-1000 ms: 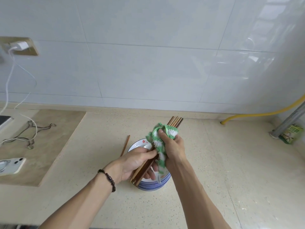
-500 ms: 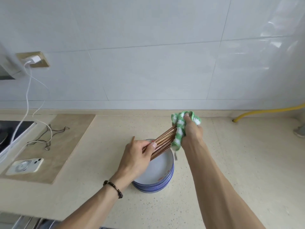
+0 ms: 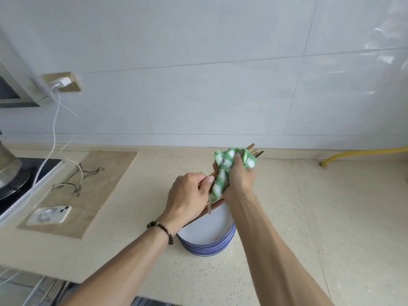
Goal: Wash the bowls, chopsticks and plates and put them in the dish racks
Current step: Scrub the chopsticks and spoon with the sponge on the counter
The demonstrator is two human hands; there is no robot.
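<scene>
**Wiping along the chopsticks, cloth now at the far end**

Scrubbing a bundle of chopsticks [image 3: 251, 149], held slanted above the stack of plates [image 3: 207, 236] near the middle of the counter [image 3: 331, 217], tips pointing toward 1 o'clock. Gripped at the near end by the left hand [image 3: 187, 197], fingers and thumb curled round the sticks. Wrapped at the far end in a green-and-white cloth [image 3: 223, 171], squeezed tight round the sticks by the right hand [image 3: 239, 176]. Only the last bit of the tips poking out past the cloth.

Compared with half a second ago: much the same place up the sticks, with tips now showing beyond the cloth where none did, and a strip of cloth trailing back toward the left thumb. A second ago, gripped nearer the middle. Read as one stroke of a back-and-forth rub, so washing of the chopsticks likely under way, not finished. Plates beneath apparently still waiting; no dish rack in view.

Further out: a phone [image 3: 49, 215] at 9 o'clock, a white charging cable [image 3: 54, 120] running up to a wall socket [image 3: 63, 81] at 10 o'clock, a yellow hose [image 3: 353, 154] at 3 o'clock.
</scene>
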